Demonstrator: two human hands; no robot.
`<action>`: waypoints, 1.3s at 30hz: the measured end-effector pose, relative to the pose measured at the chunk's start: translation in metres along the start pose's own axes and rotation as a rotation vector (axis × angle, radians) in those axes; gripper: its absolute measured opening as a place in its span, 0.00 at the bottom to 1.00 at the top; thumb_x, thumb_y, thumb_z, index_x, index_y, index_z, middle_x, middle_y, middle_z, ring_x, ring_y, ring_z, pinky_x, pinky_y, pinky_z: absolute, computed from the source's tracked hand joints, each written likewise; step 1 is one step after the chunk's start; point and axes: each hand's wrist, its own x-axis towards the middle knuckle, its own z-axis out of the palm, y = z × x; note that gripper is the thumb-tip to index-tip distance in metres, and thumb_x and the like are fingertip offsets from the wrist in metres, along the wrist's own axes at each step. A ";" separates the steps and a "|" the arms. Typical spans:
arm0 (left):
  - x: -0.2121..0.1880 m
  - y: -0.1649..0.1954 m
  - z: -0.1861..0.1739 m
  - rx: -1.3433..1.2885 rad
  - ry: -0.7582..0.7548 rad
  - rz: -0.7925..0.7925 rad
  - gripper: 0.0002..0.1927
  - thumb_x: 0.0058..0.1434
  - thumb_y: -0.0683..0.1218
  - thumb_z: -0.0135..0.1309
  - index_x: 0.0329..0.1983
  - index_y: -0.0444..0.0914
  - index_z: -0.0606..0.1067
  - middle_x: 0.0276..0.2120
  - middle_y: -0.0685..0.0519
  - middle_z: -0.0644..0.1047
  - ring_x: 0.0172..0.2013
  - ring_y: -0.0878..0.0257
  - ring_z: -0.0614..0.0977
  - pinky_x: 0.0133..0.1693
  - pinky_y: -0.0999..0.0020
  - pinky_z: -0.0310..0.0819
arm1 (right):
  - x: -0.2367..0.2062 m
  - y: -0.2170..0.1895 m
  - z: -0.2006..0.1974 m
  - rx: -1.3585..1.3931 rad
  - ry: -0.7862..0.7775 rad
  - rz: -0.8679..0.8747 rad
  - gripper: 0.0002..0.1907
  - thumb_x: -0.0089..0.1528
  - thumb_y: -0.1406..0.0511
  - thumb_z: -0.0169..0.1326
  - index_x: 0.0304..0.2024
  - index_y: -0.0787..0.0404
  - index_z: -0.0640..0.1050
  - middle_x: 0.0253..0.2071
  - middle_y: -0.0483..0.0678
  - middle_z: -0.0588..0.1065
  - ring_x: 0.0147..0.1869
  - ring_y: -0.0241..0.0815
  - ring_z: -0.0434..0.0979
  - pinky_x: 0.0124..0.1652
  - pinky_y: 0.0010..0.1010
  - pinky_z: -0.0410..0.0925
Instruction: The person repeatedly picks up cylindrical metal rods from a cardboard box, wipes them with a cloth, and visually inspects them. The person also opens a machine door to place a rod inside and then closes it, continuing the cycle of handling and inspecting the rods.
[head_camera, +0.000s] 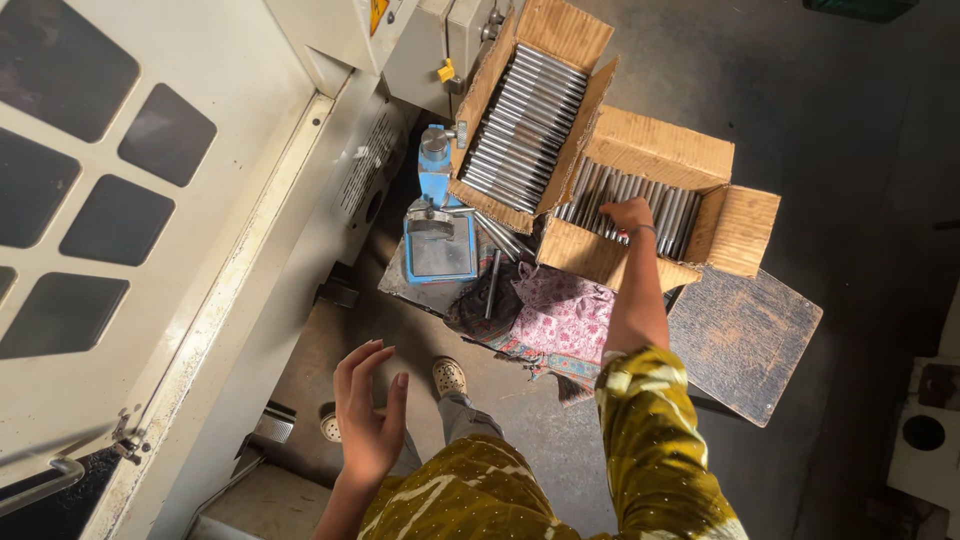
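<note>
My right hand (628, 214) reaches into a cardboard box (735, 230) packed with several grey metal rods (672, 212); its fingers curl down onto the rods, and whether they grip one is hidden. A second cardboard box (560, 30) full of the same rods leans against it on the left. My left hand (368, 415) hangs in the air, fingers apart, holding nothing, beside the cream machine panel (200, 300). A single dark rod (492, 284) lies on a patterned pink cloth (565, 315).
A blue stand with a flat base (438, 235) sits left of the boxes on a small table. A dark wooden board (745, 335) sticks out at the right. Below are the concrete floor (560, 440) and my shoe (448, 376).
</note>
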 end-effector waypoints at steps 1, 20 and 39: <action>0.003 0.000 0.001 -0.010 0.008 0.018 0.16 0.64 0.41 0.56 0.55 0.35 0.74 0.57 0.42 0.73 0.58 0.47 0.75 0.58 0.57 0.69 | 0.001 0.003 -0.006 0.225 -0.109 0.049 0.19 0.63 0.53 0.64 0.36 0.64 0.82 0.26 0.48 0.71 0.26 0.38 0.66 0.28 0.33 0.67; 0.061 -0.058 -0.103 -0.034 0.978 -0.061 0.43 0.72 0.44 0.54 0.79 0.33 0.41 0.79 0.38 0.46 0.79 0.44 0.49 0.77 0.46 0.45 | -0.335 -0.169 0.167 1.007 -1.355 -0.759 0.21 0.72 0.56 0.41 0.58 0.65 0.71 0.43 0.51 0.76 0.51 0.45 0.77 0.55 0.37 0.69; 0.091 -0.145 -0.132 -0.056 1.391 -0.215 0.42 0.71 0.42 0.54 0.76 0.30 0.42 0.71 0.34 0.48 0.71 0.44 0.58 0.71 0.46 0.44 | -0.375 -0.254 0.213 0.717 -1.571 -0.935 0.23 0.76 0.54 0.39 0.59 0.67 0.71 0.41 0.49 0.74 0.50 0.42 0.76 0.56 0.38 0.69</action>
